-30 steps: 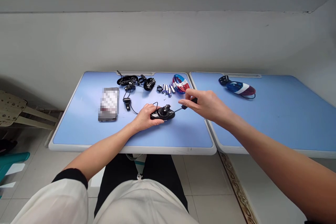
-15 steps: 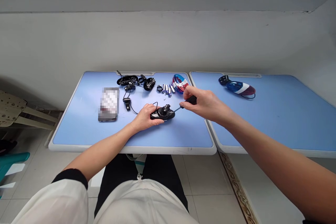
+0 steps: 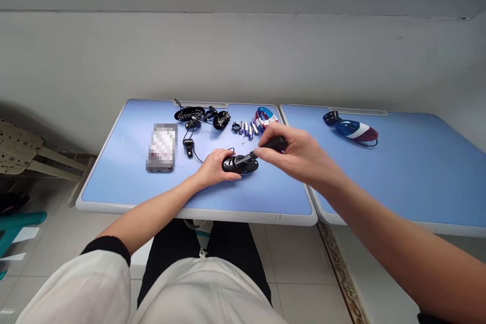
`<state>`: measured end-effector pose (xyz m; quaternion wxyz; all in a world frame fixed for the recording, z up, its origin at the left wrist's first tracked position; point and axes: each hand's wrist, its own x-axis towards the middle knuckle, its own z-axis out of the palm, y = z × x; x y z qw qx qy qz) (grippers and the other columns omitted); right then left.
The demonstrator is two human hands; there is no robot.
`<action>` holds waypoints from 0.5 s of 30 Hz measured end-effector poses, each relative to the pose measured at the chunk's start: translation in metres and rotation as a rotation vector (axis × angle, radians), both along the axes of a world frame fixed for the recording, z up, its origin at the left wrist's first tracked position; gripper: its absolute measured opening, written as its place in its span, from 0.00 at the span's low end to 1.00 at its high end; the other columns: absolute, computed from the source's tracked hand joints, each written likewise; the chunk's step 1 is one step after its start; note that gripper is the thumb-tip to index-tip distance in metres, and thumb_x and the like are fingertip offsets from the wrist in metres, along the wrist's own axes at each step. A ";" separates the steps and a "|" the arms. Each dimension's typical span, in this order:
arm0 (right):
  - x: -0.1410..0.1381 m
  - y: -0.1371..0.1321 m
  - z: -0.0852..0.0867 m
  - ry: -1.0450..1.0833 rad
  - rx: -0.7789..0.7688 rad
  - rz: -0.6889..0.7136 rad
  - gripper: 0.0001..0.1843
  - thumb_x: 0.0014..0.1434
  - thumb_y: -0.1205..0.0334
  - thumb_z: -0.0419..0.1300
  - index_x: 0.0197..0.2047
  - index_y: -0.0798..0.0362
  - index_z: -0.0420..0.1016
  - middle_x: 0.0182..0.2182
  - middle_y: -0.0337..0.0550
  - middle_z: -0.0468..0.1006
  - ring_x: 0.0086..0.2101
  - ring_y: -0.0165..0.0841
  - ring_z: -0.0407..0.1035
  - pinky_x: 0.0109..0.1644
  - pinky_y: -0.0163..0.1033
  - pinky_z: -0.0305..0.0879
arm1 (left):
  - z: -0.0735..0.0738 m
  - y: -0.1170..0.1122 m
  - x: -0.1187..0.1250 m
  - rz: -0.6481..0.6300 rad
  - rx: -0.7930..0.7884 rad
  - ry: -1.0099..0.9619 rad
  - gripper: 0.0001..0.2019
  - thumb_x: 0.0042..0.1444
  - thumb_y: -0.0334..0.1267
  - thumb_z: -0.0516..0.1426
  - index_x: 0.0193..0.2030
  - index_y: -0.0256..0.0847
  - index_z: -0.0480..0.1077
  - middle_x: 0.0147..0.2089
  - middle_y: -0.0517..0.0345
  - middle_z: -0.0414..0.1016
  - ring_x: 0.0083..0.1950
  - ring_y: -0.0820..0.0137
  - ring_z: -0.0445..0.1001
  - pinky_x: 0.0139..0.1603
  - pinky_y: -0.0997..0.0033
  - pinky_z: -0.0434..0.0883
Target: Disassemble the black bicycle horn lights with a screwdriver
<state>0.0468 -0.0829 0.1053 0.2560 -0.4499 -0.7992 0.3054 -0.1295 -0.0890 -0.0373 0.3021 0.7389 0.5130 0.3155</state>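
My left hand (image 3: 219, 166) grips the left end of a black oval device (image 3: 251, 167) with a round, ribbed middle part, holding it on the blue table. A thin black wire runs from the device to a small black switch-like piece (image 3: 188, 147). In my right hand (image 3: 299, 149) is a screwdriver (image 3: 279, 144) with a black handle, its fingers closed round it. The screwdriver's shaft slants down to the left across the device's middle; where exactly the tip rests, I cannot tell. Past the device lies a tiny screw-like piece (image 3: 243, 143).
Several batteries (image 3: 246, 128) lie beside a black ring clamp (image 3: 236, 127) and a red, white and blue shell (image 3: 265, 117). Black wired devices (image 3: 190, 113) sit at the back left, a blurred phone-like slab (image 3: 162, 148) at left. Another tricolour device (image 3: 353, 130) rests on the right table.
The screwdriver has moved left, from the device's right end to over its middle. My left hand still holds the device in place. The whole view has shifted slightly.
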 end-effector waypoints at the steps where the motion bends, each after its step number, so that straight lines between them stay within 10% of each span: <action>1: -0.006 -0.001 -0.004 0.005 -0.004 0.032 0.07 0.48 0.65 0.56 0.24 0.51 0.60 0.19 0.33 0.61 0.21 0.25 0.54 0.24 0.33 0.51 | 0.000 0.000 0.000 0.001 -0.006 0.002 0.29 0.38 0.47 0.68 0.46 0.37 0.69 0.44 0.52 0.73 0.48 0.59 0.70 0.49 0.60 0.67; 15: -0.035 0.006 -0.029 -0.076 -0.019 0.153 0.08 0.49 0.66 0.54 0.23 0.50 0.55 0.17 0.32 0.60 0.20 0.25 0.53 0.23 0.32 0.48 | -0.001 0.001 0.000 -0.016 0.004 -0.026 0.16 0.40 0.44 0.67 0.33 0.39 0.69 0.33 0.58 0.71 0.40 0.63 0.70 0.42 0.64 0.68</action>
